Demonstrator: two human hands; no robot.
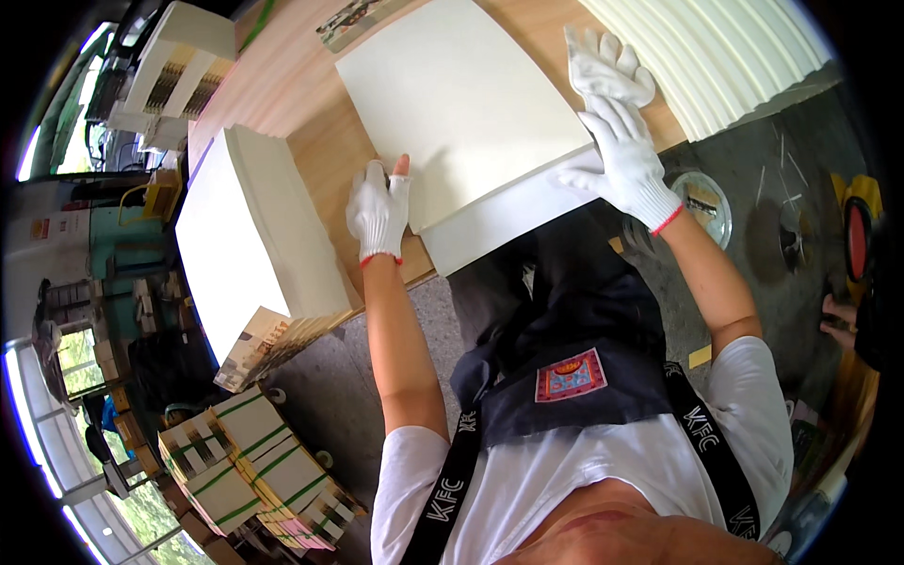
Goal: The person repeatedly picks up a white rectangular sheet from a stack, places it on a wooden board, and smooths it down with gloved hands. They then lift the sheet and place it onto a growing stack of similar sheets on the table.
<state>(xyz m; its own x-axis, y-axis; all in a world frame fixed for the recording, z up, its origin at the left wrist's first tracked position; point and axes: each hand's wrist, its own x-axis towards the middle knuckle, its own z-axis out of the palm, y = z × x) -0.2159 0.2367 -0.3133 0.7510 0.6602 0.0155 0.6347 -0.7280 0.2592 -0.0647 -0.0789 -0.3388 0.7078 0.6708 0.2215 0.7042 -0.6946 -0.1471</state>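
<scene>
A squared stack of large cream-white sheets (pixel 461 113) lies on the wooden table, its near side face turned toward me. My left hand (pixel 379 209), in a white knit glove with a red cuff, rests at the stack's near left corner. Its thumb is apart with a bare tip, and its fingers look bent. At the near right corner is my right hand (pixel 623 165), gloved alike, with fingers stretched and thumb spread along the stack's edge. It appears to grip nothing. Just beyond its fingertips a loose white glove (pixel 610 71) lies on the table.
Left of my left hand stands a tall pale stack (pixel 268 217) with printed sides. White ridged stacks (pixel 716 56) fill the far right. Strapped bundles (pixel 259 461) sit on the floor at lower left. A round clear-rimmed container (pixel 702 207) is beside the table (pixel 330 122).
</scene>
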